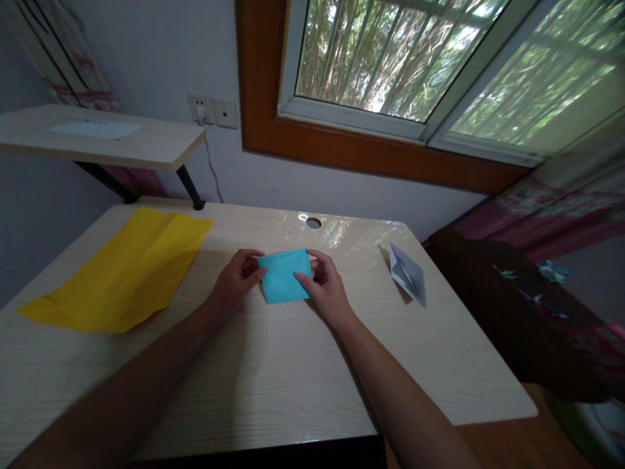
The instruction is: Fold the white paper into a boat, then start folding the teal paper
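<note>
Right hand partly covering blue paper

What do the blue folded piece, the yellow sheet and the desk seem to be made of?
Blue folded piece: thin matte paper, it seems, with sharp fold edges, held by the left hand and right hand.
Yellow sheet: paper too, with creases showing.
Desk: probably wood-look laminate; pale grain, glossy reflection near the window.

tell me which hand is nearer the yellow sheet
Left. The left hand grips the blue paper's left edge, on the side toward the yellow sheet; the right hand is on the paper's far side.
</note>
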The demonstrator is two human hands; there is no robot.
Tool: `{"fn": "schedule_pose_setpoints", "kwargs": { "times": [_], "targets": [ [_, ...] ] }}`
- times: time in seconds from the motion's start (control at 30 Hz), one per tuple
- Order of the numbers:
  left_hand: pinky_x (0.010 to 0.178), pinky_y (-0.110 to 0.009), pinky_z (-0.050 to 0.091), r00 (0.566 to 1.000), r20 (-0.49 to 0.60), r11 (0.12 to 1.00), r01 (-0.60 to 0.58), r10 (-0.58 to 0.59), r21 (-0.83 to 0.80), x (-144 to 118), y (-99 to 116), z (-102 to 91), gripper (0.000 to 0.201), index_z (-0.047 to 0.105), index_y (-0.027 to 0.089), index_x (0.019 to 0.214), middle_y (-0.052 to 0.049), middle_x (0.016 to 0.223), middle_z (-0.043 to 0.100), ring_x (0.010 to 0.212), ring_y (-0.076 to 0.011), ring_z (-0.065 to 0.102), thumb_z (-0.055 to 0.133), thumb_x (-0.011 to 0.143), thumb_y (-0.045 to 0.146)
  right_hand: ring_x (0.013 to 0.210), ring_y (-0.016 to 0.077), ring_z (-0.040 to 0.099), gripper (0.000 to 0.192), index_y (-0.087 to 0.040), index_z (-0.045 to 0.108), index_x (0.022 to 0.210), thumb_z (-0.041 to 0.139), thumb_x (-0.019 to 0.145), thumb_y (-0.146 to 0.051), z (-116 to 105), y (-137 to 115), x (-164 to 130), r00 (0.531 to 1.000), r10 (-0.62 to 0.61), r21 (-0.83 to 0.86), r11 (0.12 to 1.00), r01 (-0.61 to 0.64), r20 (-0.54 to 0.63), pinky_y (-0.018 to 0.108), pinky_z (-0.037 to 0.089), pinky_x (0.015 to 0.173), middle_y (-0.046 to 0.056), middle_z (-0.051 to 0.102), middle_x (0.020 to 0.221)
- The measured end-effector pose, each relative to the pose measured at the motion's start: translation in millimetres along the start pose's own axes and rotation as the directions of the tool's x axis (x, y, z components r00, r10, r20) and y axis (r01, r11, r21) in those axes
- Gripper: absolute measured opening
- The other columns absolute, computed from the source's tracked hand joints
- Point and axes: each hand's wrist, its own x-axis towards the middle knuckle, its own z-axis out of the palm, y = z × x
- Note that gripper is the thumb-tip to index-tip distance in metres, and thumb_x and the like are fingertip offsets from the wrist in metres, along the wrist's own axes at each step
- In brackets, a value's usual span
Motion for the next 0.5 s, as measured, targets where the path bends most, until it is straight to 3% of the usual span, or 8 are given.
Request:
{"fn": "schedule_pose_setpoints", "kwargs": {
  "times": [0.37,0.5],
  "targets": [
    [0.071,-0.027,0.054,0.998,0.039,0.998,0.043,-0.045,0.046,-2.5,1.8,-1.4,0.037,0.065,0.022,0.117,0.0,0.084,0.064,0.077,-0.0156,0.065,0.072,0.084,0.039,0.073,0.0123,0.054,0.056,-0.032,0.051,0.138,0.074,0.087,-0.037,-2.0,-0.4,-0.2,1.0,0.004,0.007,1.0,-0.004,0.015,0.025,0.047,0.065,-0.002,0.058,0.091],
    [0.075,-0.029,0.057,0.998,0.033,0.999,0.044,-0.044,0.001,-1.4,1.6,-0.6,0.041,0.063,0.022,0.116,-0.004,0.103,0.065,0.089,-0.0175,0.065,0.076,0.081,0.038,0.073,0.012,0.054,0.053,-0.032,0.053,0.135,0.074,0.087,-0.035,-1.9,-1.4,1.0,1.0,0.013,0.047,0.999,-0.012,-0.023,0.025,0.046,0.065,-0.002,0.058,0.091]
  ]
}}
